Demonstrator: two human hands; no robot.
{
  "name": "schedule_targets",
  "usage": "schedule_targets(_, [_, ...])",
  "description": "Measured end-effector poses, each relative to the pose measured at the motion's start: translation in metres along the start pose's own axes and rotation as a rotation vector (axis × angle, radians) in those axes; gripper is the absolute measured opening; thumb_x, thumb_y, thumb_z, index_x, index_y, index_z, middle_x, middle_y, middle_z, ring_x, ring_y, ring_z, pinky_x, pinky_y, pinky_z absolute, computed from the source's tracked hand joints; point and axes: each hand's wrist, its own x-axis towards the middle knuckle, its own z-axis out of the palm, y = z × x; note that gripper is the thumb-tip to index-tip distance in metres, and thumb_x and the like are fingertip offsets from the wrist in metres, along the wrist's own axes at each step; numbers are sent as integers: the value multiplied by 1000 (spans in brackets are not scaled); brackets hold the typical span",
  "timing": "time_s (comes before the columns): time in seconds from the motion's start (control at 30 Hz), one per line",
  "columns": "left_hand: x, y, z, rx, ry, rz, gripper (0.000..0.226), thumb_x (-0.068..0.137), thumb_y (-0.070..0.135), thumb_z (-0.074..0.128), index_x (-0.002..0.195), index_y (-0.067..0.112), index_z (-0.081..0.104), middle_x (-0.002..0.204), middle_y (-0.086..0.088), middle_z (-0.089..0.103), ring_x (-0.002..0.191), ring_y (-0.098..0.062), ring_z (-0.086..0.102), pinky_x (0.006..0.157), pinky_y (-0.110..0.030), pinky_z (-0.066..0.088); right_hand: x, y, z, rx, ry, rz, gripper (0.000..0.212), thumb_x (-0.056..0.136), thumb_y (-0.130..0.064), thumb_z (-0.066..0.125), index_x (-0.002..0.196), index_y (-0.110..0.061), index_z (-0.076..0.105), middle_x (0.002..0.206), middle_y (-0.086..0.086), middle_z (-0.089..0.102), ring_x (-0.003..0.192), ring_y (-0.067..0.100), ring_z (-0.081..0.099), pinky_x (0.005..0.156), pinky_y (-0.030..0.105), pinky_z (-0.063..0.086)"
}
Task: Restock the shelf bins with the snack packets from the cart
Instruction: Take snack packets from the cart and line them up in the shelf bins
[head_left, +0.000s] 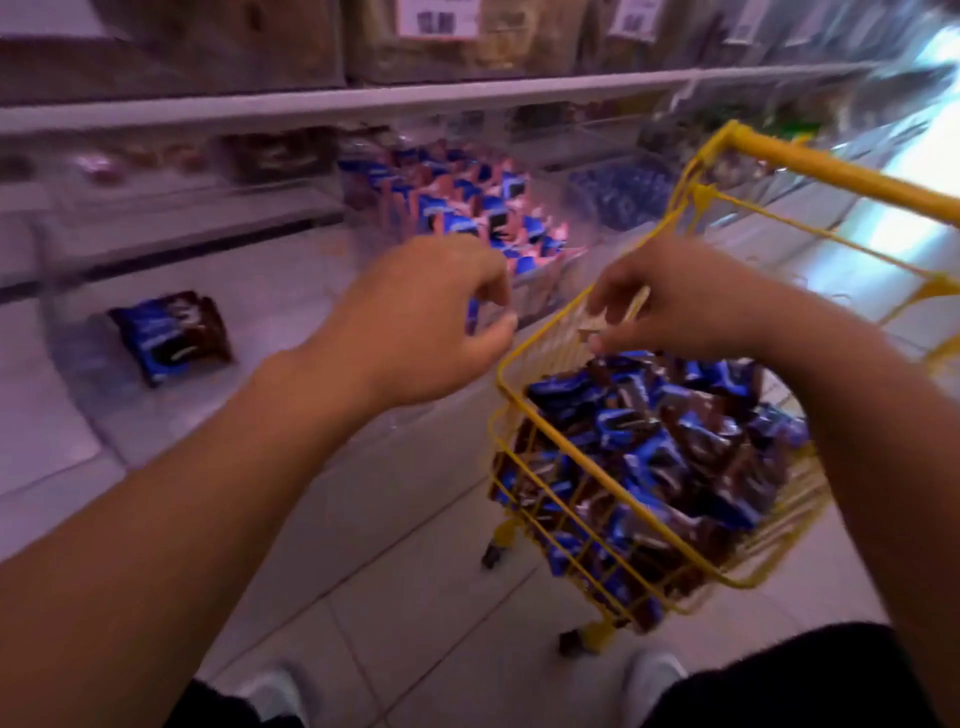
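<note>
A yellow wire cart (519, 332) stands at the right, filled with several blue and brown snack packets (665, 447). My right hand (675, 301) hovers over the cart's near rim, and its fingertips and thumb pinch what looks like the edge of a packet (589, 331); blur hides the detail. My left hand (431, 317) hangs left of the cart with loosely curled fingers, in front of a clear shelf bin (545, 280) of blue and pink packets (467, 208). A lone blue and brown packet (171, 335) lies in the clear bin further left.
More clear bins (613, 192) with dark packets run along the shelf to the right, under a white shelf edge (363, 101) and price labels (436, 18). The yellow cart handle (831, 166) sticks up at the right. Tiled floor and my shoes (654, 680) are below.
</note>
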Motion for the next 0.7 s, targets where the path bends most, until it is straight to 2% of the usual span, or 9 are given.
schedule_targets(0.1, [30, 32, 57, 23, -175, 45, 37, 84, 42, 63, 109, 14, 67, 110, -9, 66, 104, -29, 61, 90, -40, 47, -26, 42, 23, -46, -367, 192, 76, 68, -48, 86, 132, -20, 58, 124, 1, 63, 104, 20, 62, 92, 29, 49])
schedule_targets(0.17, [47, 38, 83, 77, -263, 21, 47, 82, 44, 69, 118, 15, 63, 118, -11, 64, 112, -31, 59, 93, -42, 47, -27, 53, 36, -15, -423, 162, 89, 62, -54, 87, 138, -27, 50, 130, -8, 57, 120, 18, 56, 99, 27, 44])
schedule_targets(0.23, [61, 40, 102, 128, -361, -29, 52, 77, 44, 73, 120, 18, 59, 119, -12, 64, 111, -33, 59, 90, -43, 50, -27, 60, 46, 34, -451, 118, 92, 57, -55, 89, 137, -31, 49, 132, -13, 55, 123, 15, 54, 103, 27, 42])
schedule_targets(0.37, [75, 38, 135, 286, -502, -75, 50, 80, 29, 74, 125, 17, 55, 123, -12, 61, 113, -33, 59, 83, -39, 51, -22, 64, 63, 41, -473, 84, 94, 60, -56, 88, 140, -25, 50, 139, -3, 56, 125, 20, 53, 105, 31, 42])
schedule_targets(0.43, [75, 38, 147, 328, -548, -54, 37, 84, 22, 68, 119, 17, 59, 119, -11, 62, 109, -33, 60, 75, -34, 45, -20, 65, 64, 49, -494, 87, 89, 58, -57, 88, 135, -26, 56, 132, -5, 60, 120, 19, 57, 103, 31, 45])
schedule_targets(0.5, [74, 38, 152, 330, -546, -25, 29, 85, 21, 67, 113, 18, 62, 111, -10, 65, 103, -32, 62, 69, -32, 39, -21, 71, 61, 104, -520, 90, 75, 53, -58, 90, 118, -30, 65, 114, -12, 67, 106, 14, 62, 97, 31, 50])
schedule_targets(0.6, [79, 33, 144, 111, -457, -43, 23, 78, 31, 77, 94, 19, 67, 86, -1, 63, 88, -26, 63, 64, -30, 37, -25, 83, 57, 173, -466, 88, 66, 51, -52, 92, 105, -30, 61, 98, -14, 65, 91, 10, 62, 85, 32, 54])
schedule_targets(0.67, [83, 33, 130, -131, -375, -159, 24, 76, 36, 81, 82, 21, 64, 72, 6, 62, 73, -17, 63, 57, -30, 39, -29, 89, 55, 223, -402, 98, 70, 51, -43, 95, 107, -30, 54, 100, -11, 62, 89, 10, 62, 82, 35, 56])
schedule_targets(0.7, [85, 34, 122, -304, -339, -265, 24, 76, 34, 82, 84, 21, 64, 72, 6, 64, 67, -12, 65, 54, -28, 44, -31, 92, 55, 267, -366, 101, 71, 52, -37, 97, 106, -29, 52, 100, -9, 62, 88, 12, 63, 79, 37, 57])
